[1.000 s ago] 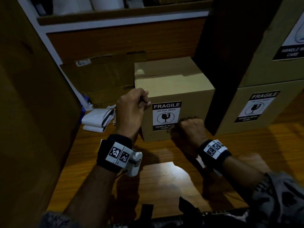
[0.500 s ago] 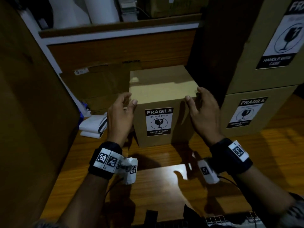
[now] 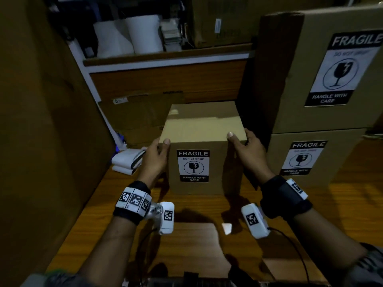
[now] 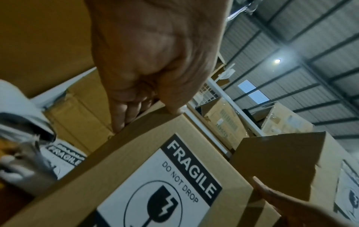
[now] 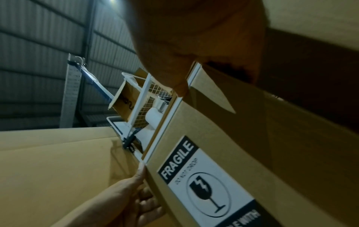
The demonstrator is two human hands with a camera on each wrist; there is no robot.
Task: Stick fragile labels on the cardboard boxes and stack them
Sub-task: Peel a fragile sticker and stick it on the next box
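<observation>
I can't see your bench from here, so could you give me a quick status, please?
Both hands, left hand and right hand, grip the small box. Fragile label on. Stack of labelled boxes close right.

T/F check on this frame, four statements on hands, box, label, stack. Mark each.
1. Both hands hold the small box by its sides. True: left hand, right hand.
2. The small box has no label. False: a fragile label is on its front.
3. Two labelled boxes are stacked to the right. True.
4. The small box sits on top of that stack. False: it is on the wooden table.
</observation>
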